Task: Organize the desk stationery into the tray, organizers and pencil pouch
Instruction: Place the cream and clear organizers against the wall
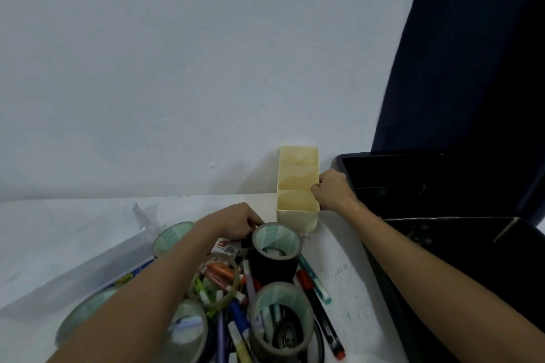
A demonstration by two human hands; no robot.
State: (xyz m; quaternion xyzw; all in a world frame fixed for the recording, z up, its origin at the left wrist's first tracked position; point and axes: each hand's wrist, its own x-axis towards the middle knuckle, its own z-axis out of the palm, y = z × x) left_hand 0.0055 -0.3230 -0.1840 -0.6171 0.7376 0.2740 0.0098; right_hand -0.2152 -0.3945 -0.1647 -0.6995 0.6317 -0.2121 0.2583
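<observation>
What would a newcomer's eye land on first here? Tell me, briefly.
First the heap of tape rolls and pens at the bottom centre of the white desk, where the left hand reaches in. Next the cream three-compartment organizer standing against the wall, its right rim gripped by the right hand. A black tray sits just to its right.
</observation>
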